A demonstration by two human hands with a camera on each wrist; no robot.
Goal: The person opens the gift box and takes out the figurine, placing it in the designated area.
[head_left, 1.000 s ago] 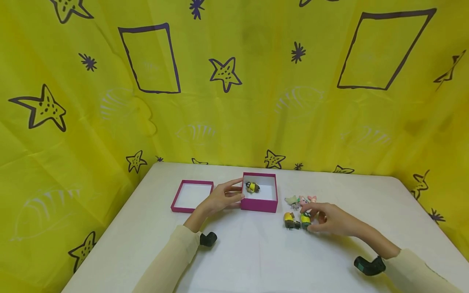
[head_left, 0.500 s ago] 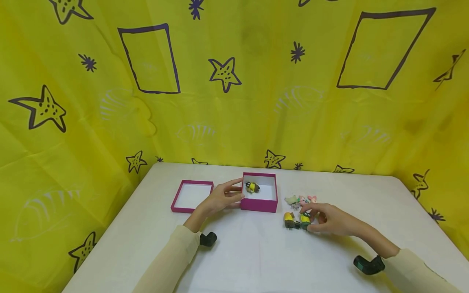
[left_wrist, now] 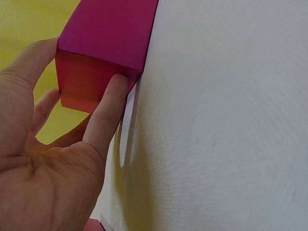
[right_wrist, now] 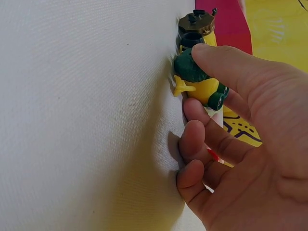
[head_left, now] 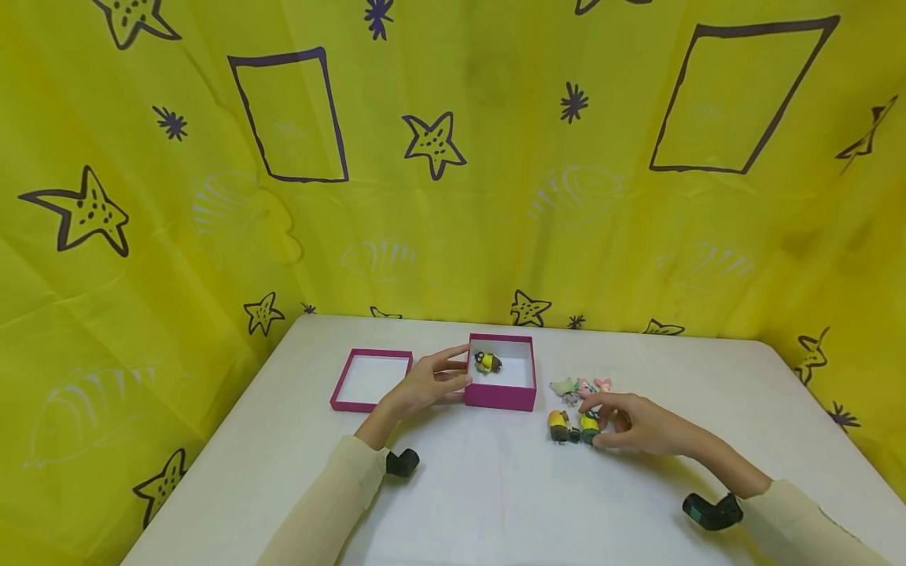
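My left hand (head_left: 429, 381) rests its fingertips on the left wall of an open magenta box (head_left: 499, 397). In the left wrist view, its thumb lies straight against that wall. Inside the box, on a white bottom, lies a yellow and brown minion figurine (head_left: 488, 362). On the table right of the box, my right hand (head_left: 647, 424) pinches a yellow and green minion figurine (right_wrist: 187, 67) between thumb and index finger. The figurine lies on its side at the table surface. Just beyond it is another minion figurine (right_wrist: 196, 21), yellow and brown, with a small dark piece between them.
The magenta-rimmed lid (head_left: 371, 406) lies left of the box, inside facing up. Behind the right hand sit several small pink and pale figurines (head_left: 586, 387). A yellow patterned curtain (head_left: 439, 228) hangs behind the white table (head_left: 488, 503).
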